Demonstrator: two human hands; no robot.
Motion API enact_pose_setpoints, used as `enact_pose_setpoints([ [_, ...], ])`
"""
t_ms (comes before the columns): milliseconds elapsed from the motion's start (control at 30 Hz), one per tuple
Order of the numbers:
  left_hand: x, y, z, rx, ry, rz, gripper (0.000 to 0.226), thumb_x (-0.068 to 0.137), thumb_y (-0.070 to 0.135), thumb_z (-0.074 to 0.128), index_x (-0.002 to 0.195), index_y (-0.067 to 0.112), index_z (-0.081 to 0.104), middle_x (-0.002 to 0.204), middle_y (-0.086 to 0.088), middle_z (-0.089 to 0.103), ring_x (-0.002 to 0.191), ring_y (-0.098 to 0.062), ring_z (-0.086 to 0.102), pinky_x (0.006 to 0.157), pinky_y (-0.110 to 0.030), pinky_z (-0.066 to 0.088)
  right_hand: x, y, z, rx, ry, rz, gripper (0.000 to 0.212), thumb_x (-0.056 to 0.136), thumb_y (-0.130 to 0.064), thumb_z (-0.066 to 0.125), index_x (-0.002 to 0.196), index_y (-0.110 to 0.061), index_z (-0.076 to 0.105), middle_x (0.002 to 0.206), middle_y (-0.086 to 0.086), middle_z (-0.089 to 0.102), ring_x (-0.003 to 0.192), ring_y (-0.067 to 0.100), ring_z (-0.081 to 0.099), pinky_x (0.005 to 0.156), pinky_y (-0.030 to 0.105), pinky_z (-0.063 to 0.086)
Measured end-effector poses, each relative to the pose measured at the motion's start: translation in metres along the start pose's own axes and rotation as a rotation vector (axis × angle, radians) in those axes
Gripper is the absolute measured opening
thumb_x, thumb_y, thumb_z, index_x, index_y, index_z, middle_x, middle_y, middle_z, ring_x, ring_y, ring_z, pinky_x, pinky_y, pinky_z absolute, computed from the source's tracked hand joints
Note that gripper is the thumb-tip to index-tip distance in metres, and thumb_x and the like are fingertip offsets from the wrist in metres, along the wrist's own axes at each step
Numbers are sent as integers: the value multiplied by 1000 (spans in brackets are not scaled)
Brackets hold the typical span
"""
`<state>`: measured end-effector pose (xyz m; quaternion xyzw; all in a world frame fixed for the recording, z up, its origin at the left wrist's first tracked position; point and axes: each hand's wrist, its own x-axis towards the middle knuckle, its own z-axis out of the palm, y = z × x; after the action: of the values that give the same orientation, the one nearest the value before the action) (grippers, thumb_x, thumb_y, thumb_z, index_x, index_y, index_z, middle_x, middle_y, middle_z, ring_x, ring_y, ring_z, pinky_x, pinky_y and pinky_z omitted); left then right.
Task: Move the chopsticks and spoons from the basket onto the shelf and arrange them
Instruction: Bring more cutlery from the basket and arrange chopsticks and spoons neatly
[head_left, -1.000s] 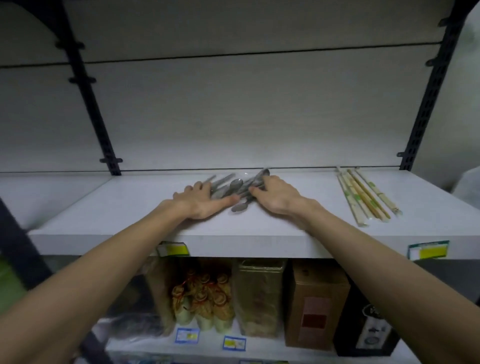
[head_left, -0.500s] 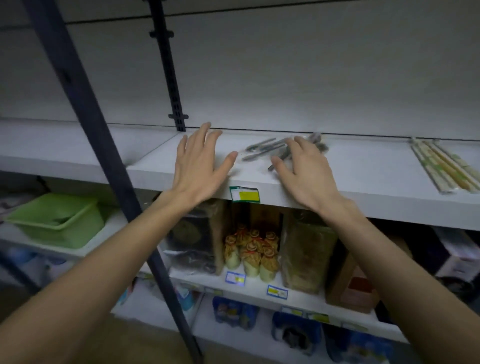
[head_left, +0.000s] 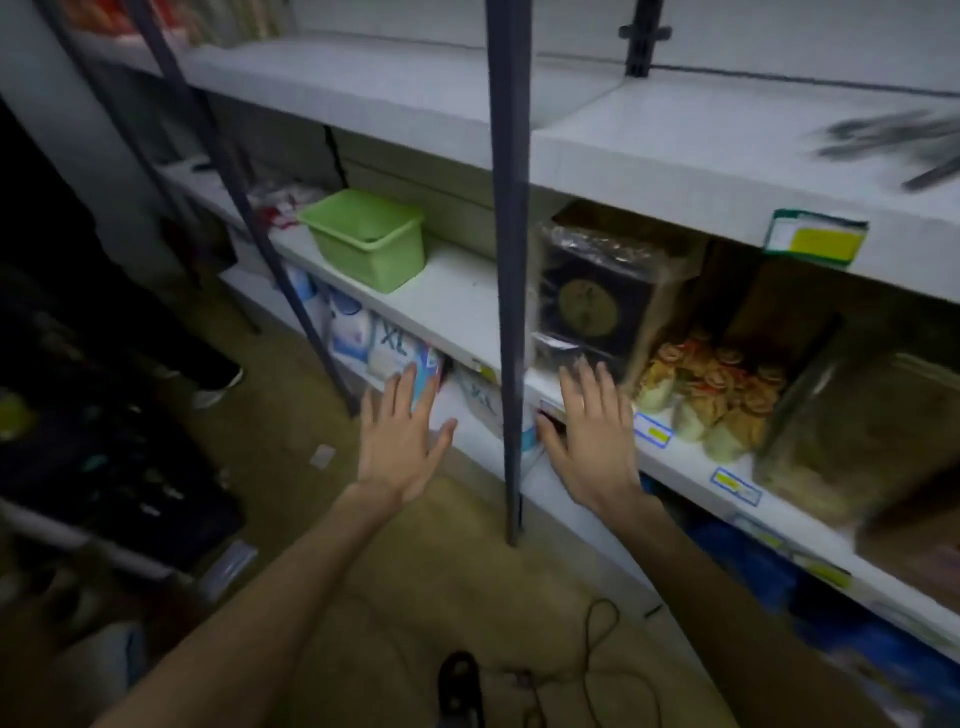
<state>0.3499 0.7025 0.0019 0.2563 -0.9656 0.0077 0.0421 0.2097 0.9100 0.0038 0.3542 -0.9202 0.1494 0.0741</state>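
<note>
The metal spoons (head_left: 898, 143) lie blurred on the white upper shelf (head_left: 675, 150) at the far right. A green plastic basket (head_left: 369, 236) stands on the shelf below, to the left of a dark upright post (head_left: 509, 260). My left hand (head_left: 402, 441) and my right hand (head_left: 589, 436) hang in front of the lower shelves with fingers spread, holding nothing, one on each side of the post. The chopsticks are out of view.
Packaged goods and small wrapped jars (head_left: 711, 395) fill the middle shelf at right. White XL packs (head_left: 384, 348) sit on the bottom shelf. A dark crate (head_left: 104, 467) stands at left, and a cable (head_left: 597, 649) lies on the floor.
Both hands have left the spoons on the upper shelf and dropped down to the lower shelves. The view has swung left and down, bringing the green basket into view.
</note>
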Motion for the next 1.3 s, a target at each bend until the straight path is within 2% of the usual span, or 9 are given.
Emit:
enact_pose_setpoints([
  [167,5,-68,50,-18,-114,-96,74,101,64,11,162,22,11,169,-9,11,154,-30,14,124,-56,6,30,-43,55,-14,-114,-6,69,102,-55,22,156,-12,29,163,13,26,152,33,15,122,52,18],
  [400,63,-187,60,-83,-87,-182,69,104,58,22,160,18,21,166,-11,20,153,-30,19,122,-55,9,120,-146,118,43,-157,9,75,99,-58,10,158,-13,22,166,10,19,154,29,9,124,49,14],
  [567,87,-272,70,-100,-117,-293,67,103,57,24,158,18,26,164,-10,26,150,-29,24,123,-54,12,170,-208,157,88,-197,7,71,102,-56,19,158,-13,22,166,8,20,155,27,8,124,50,14],
  [800,171,-349,80,-160,-50,-291,65,104,55,29,157,17,28,163,-11,29,149,-30,26,122,-55,15,255,-268,200,152,-157,21,66,105,-50,31,158,-12,23,165,9,21,155,27,9,125,46,13],
  [933,245,-386,83,-253,45,-304,68,101,56,26,154,14,32,161,-14,33,147,-31,30,121,-52,21,321,-295,227,199,-114,24,66,105,-49,33,158,-11,23,165,11,20,154,29,8,125,46,14],
  [1033,312,-416,77,-339,139,-328,63,103,55,31,151,15,35,159,-11,36,145,-28,33,118,-48,24,378,-322,240,249,-7,-29,61,104,-43,40,156,-11,30,162,13,28,152,32,19,121,49,25],
  [1100,362,-434,61,-367,211,-268,59,104,52,34,151,16,36,160,-9,36,145,-27,34,118,-48,26,419,-334,240,268,119,-57,57,102,-37,45,151,-9,39,157,14,37,147,34,29,118,47,30],
  [1167,415,-449,42,-320,280,-136,57,105,47,37,151,15,36,160,-9,35,144,-28,35,118,-49,28,460,-341,236,229,214,-34,55,101,-35,47,148,-7,44,153,16,41,145,36,32,119,46,29],
  [1300,514,-446,17,-245,273,132,57,103,45,36,150,12,37,156,-13,38,138,-33,41,113,-50,34,514,-326,232,137,220,191,58,102,-38,42,149,-4,40,155,19,37,147,39,26,120,48,25],
])
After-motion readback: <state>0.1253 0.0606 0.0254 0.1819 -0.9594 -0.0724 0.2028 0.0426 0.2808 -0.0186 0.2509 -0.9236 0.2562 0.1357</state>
